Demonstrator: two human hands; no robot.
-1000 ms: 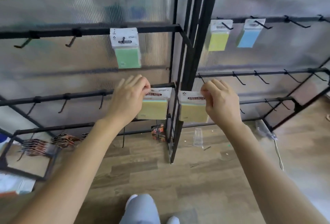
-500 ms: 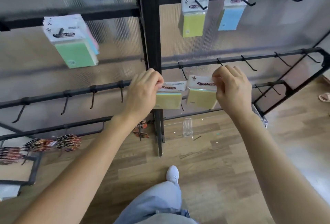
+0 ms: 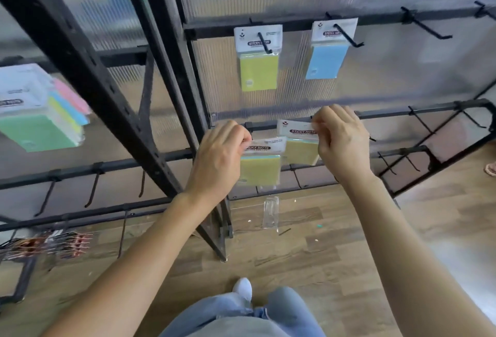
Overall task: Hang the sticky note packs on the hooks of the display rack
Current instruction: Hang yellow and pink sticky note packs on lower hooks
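Two packs in hand, neither hung yet. The left pack (image 3: 260, 167) is pinched at its white header card by the left hand (image 3: 220, 159), fingers curled over the card's left end. The right pack (image 3: 300, 146) is pinched likewise at the right end of its header by the right hand (image 3: 341, 140). Both grips are closed on card, not on the pad.

Position: both packs are held in front of the display rack (image 3: 88, 73), just right of its upright post. The right pack is carried higher, its header about level with the middle rail (image 3: 402, 114). The left pack is lower and just beside it, edges overlapping slightly in view. Whether either header touches a hook cannot be told, as the nearest hook is hidden behind the hands.

Orientation: each pack is held header up, pad hanging below, so the long axis runs near vertical. Printed faces are turned toward the wearer. The left pack is tilted a little, top edge rising to the right.

Step in hand, as judged: the right pack is to be threaded first. The punched hole should be lined up with a hook tip and the card kept square and pushed back along the hook. It should be released only once its weight is taken. Free hooks (image 3: 421, 122) are seen farther right on the same rail. On the top rail (image 3: 295, 24) a yellow pack (image 3: 258, 68) and a blue pack (image 3: 326, 55) are already hung.
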